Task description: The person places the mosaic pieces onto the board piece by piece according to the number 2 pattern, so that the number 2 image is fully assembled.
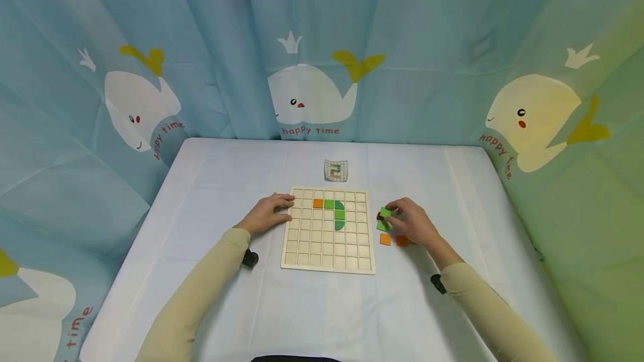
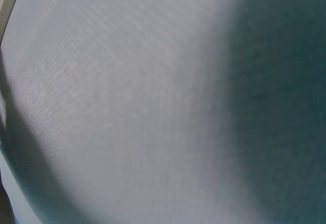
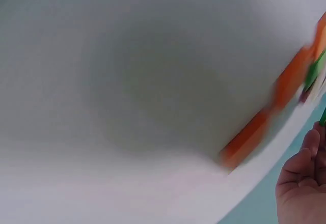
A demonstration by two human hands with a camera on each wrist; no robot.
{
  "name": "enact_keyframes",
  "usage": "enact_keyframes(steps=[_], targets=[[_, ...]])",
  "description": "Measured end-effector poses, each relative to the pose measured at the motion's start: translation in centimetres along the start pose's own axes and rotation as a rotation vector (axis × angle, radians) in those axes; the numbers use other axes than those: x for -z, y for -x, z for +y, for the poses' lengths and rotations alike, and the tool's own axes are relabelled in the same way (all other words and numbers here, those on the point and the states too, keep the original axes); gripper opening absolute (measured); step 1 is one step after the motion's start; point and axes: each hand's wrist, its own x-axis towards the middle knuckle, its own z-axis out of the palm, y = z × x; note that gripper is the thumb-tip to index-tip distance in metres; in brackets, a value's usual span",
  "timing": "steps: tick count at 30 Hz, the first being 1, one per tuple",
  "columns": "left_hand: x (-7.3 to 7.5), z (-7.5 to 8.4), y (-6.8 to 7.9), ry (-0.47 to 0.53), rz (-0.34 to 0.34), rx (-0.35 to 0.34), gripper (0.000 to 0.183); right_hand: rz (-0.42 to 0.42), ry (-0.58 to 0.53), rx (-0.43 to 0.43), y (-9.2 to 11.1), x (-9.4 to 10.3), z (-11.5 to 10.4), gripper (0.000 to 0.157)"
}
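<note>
Board (image 1: 328,249): was pale, square, ridged into cells.
Green tile (image 1: 384,212): was flat, square, in the pinching fingertips of the right hand (image 1: 413,223).
Left hand (image 1: 264,214): relaxed fingers touched the board's left edge.

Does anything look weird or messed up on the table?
Just the little pattern card beyond the wooden grid board: its edges look wavy instead of straight. Nothing looks spilled or broken.
</note>
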Motion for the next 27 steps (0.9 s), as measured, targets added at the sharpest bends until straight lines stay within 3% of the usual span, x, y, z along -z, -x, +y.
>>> enact_keyframes(steps=[11,19,27], targets=[[-0.1,0.1,0.0,0.014,-0.003,0.017,0.045,-0.085,-0.073,0.179,-2.0,-3.8,-6.3,0.025],[-0.1,0.2,0.1,-0.003,-0.021,0.042,0.047,-0.141,0.035,0.247,-2.7,-7.1,-8.8,0.025],[0.0,0.3,0.1,-0.005,-0.023,0.032,0.049,-0.160,0.121,0.265,-3.4,-8.4,-10.0,0.022]])
